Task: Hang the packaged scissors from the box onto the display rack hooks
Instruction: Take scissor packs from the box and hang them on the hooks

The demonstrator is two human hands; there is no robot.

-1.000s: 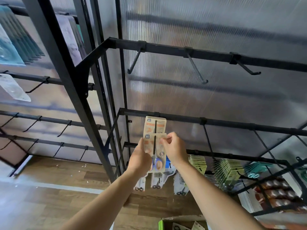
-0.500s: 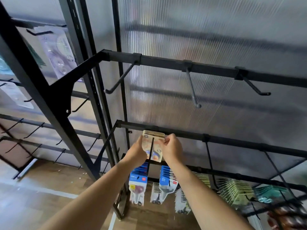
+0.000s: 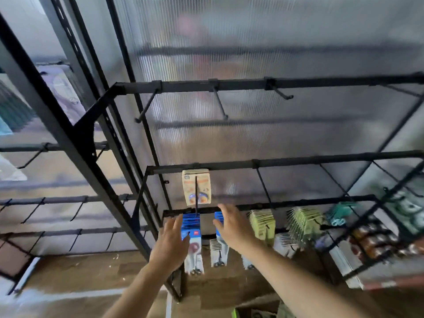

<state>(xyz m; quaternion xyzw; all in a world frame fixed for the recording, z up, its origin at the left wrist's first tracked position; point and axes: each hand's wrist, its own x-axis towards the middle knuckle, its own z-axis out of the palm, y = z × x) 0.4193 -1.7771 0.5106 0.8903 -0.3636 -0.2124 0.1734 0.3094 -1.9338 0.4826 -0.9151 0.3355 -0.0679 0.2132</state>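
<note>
**A:** Where are the packaged scissors point(image 3: 196, 187)?

**B:** On a hook point(image 3: 196, 204) of the display rack point(image 3: 321, 159), near the left end of the middle bar; several beige cards hang there in a stack; the black peg runs out through them toward the camera; the front card shows blue and orange shapes, but the print is too blurred to read.

**A:** And the hands?

**B:** Neither touches the stack. The left hand point(image 3: 171, 244) is at seven o'clock from it, fingers spread wide, holding nothing; the right hand point(image 3: 231, 226) is at five o'clock, fingers also splayed wide, holding nothing; both have their backs toward the camera.

**A:** What hangs nearby?

**B:** At six o'clock from the stack, blue packs point(image 3: 191, 226) hang on the bar below, partly behind the left hand; a second blue row sits just behind the right hand's fingers; at four o'clock, fanned rows of pale green packs point(image 3: 262, 222) hang on the same low bar.

**A:** Farther out?

**B:** At twelve o'clock, the upper hooks point(image 3: 219, 103) jut from the bar above; a ribbed panel point(image 3: 252, 53), translucent, backs the whole rack; at five o'clock, down at the frame's bottom edge, the box point(image 3: 254, 312) shows only its top; the wooden floor point(image 3: 91, 271) spreads out at eight o'clock.
</note>
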